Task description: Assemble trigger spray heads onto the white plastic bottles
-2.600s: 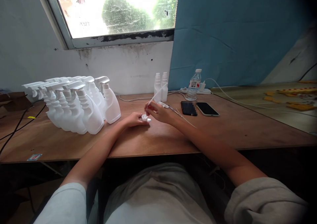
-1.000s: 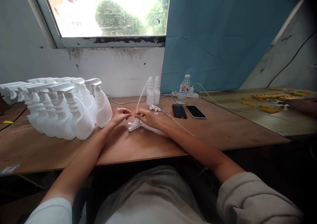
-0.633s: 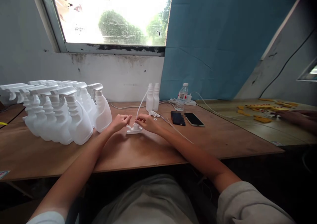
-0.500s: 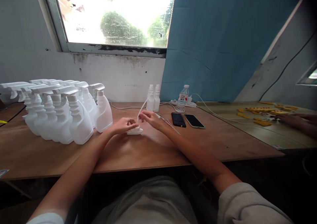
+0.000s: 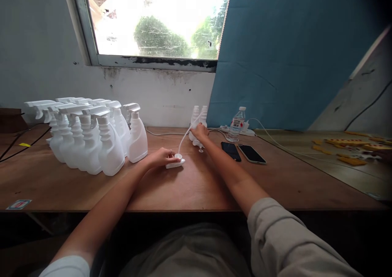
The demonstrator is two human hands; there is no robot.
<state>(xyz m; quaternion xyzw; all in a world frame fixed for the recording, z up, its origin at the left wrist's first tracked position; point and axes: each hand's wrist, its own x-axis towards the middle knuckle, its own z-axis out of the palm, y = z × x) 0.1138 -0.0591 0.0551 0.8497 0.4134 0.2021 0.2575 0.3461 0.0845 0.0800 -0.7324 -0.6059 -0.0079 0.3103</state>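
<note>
A white trigger sprayer head (image 5: 175,163) lies upside down on the wooden table (image 5: 199,187), its thin dip tube (image 5: 183,137) curving up and back. My left hand (image 5: 161,157) rests against it, fingers curled on its cap end. My right hand (image 5: 200,131) is stretched to the back of the table, fingers wrapped on one of two small white bottles (image 5: 195,117) without heads. A second loose sprayer part (image 5: 197,144) lies just below that hand.
Several white spray bottles (image 5: 92,136) with heads stand grouped at the left. A water bottle (image 5: 236,124), a power strip with cables and two dark phones (image 5: 243,152) lie at the right. Yellow pieces (image 5: 349,150) lie on the neighbouring table.
My right hand let go of the sprayer head and reached back to the small bottles. My left hand closed onto the sprayer head. The camera view shifted right.
</note>
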